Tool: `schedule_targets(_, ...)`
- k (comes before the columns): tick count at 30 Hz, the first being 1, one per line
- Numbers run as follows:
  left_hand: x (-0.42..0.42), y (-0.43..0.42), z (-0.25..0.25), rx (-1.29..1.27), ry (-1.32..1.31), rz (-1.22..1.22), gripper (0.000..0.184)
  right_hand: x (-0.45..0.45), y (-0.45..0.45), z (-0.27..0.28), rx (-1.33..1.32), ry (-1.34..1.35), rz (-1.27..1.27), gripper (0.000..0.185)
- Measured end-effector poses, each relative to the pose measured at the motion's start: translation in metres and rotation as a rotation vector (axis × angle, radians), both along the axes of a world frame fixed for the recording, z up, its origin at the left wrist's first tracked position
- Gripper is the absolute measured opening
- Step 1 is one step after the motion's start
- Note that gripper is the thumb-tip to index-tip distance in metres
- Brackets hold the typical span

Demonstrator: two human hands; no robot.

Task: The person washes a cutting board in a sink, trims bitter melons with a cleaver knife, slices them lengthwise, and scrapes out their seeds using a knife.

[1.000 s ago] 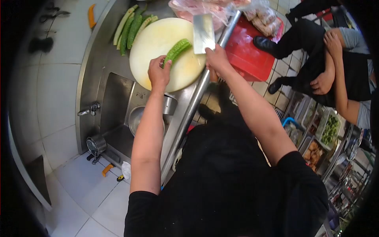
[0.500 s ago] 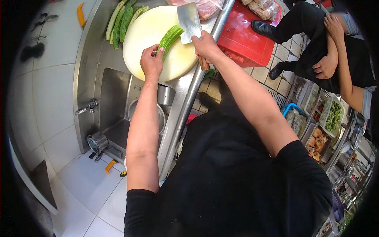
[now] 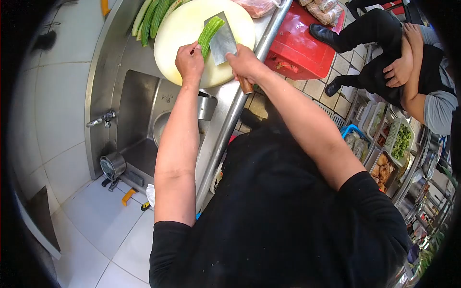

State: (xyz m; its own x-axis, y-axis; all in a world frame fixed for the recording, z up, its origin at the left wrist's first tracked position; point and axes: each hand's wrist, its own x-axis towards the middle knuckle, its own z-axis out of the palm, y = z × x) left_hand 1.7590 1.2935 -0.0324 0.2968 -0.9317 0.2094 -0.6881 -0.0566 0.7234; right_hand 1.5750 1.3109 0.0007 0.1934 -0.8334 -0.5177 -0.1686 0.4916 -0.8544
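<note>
My left hand point(image 3: 189, 62) is closed around the near end of a long, ridged green gourd point(image 3: 209, 36) over the round white chopping board point(image 3: 177, 53). In my right hand point(image 3: 246, 63) is a cleaver point(image 3: 224, 44) with a wooden handle, gripped where blade and handle meet. Its broad blade lies close along the gourd's right side, and the gourd's far end overlaps the blade. Whether the edge touches the gourd I cannot tell. Several more gourds point(image 3: 155, 21) rest beyond the board at the upper left.
Left of my forearm is a steel sink point(image 3: 132, 103) with a tap point(image 3: 103, 119). Bagged meat point(image 3: 257, 6) sits past the board. A red box point(image 3: 301, 55) stands right of the counter. Another person's folded arms point(image 3: 406, 67) and legs are at the right, near food trays point(image 3: 382, 170).
The cleaver has come left and tilted, so its blade now lies against the gourd. The gourd stands more upright in view. The whole view has shifted slightly.
</note>
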Motion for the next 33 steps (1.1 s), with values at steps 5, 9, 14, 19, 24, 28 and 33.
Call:
schedule_targets(5, 0.002, -0.001, -0.004, 0.012, -0.013, 0.009, 0.022, 0.008, -0.003, 0.002, -0.002, 0.06, -0.012, 0.029)
schedule_targets(9, -0.005, 0.001, 0.005, 0.049, 0.059, 0.071, 0.02, 0.005, 0.011, 0.014, 0.027, 0.059, 0.14, 0.028)
schedule_targets(14, 0.003, 0.01, 0.01, 0.061, 0.131, 0.061, 0.02, 0.005, 0.018, 0.014, 0.063, 0.061, 0.195, 0.028)
schedule_targets(19, 0.021, 0.091, 0.035, 0.248, -0.117, 0.035, 0.023, 0.008, 0.012, 0.013, 0.038, 0.058, 0.181, 0.026)
schedule_targets(24, 0.021, 0.106, 0.03, 0.203, 0.134, 0.115, 0.027, 0.004, 0.012, 0.02, 0.037, 0.032, 0.246, 0.029)
schedule_targets(28, 0.016, 0.111, 0.027, 0.204, 0.154, 0.136, 0.025, 0.007, 0.03, 0.025, 0.061, 0.081, 0.271, 0.026)
schedule_targets(33, 0.013, 0.111, 0.021, 0.197, 0.188, 0.163, 0.025, 0.005, 0.047, 0.03, -0.014, 0.164, 0.359, 0.028)
